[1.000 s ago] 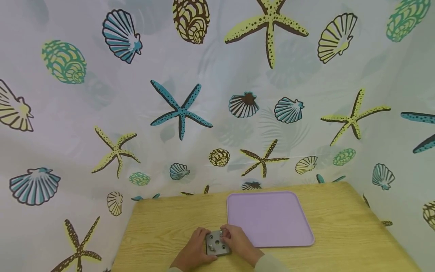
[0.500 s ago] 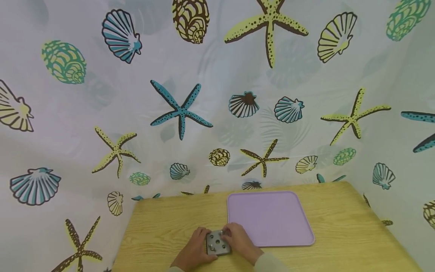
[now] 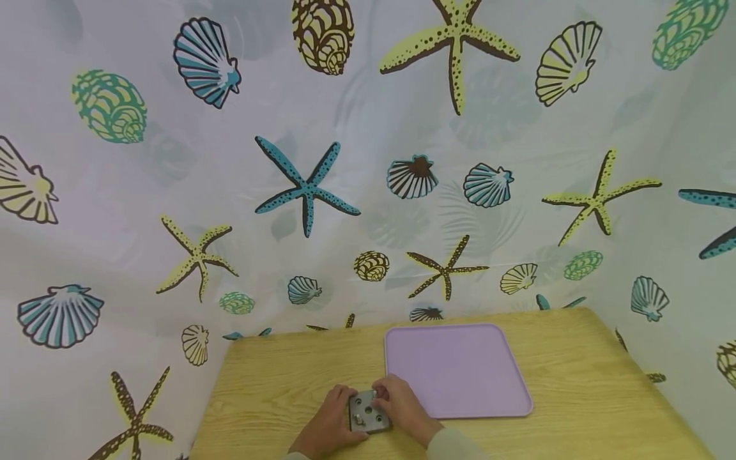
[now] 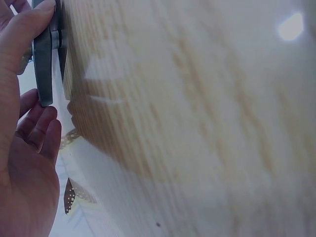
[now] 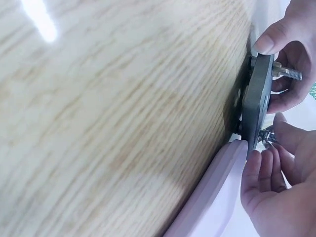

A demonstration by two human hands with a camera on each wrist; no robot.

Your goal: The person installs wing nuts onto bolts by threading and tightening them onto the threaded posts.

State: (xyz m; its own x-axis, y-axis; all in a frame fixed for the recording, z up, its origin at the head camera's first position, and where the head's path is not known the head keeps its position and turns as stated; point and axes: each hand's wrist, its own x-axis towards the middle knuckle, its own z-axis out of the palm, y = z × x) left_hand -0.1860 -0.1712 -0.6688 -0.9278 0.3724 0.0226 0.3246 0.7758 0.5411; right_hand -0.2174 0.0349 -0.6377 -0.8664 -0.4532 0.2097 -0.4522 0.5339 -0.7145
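Note:
A square grey metal plate [image 3: 362, 402] with several holes sits just above the wooden table, raised on bolt heads beneath it. My left hand [image 3: 330, 423] holds its left side, thumb on the near edge and fingers at the far edge. A threaded bolt [image 5: 294, 74] with what looks like a wing nut [image 5: 278, 69] stands up from the near-left corner. At the far-right corner, my right hand [image 3: 402, 410] pinches the hardware on a second bolt [image 5: 269, 137] between thumb and fingers, which partly hide it. In the left wrist view the plate [image 4: 44, 74] appears edge-on.
A shallow lilac tray [image 3: 454, 367] lies right of the plate, its near-left corner close to my right hand. The wood-grain table [image 3: 276, 377] stretches to both sides. A curtain [image 3: 345, 128] printed with shells and starfish encloses the back and sides.
The right hand's fingers shift slightly around the far-right bolt. The plate, the left hand and the tray stay in place.

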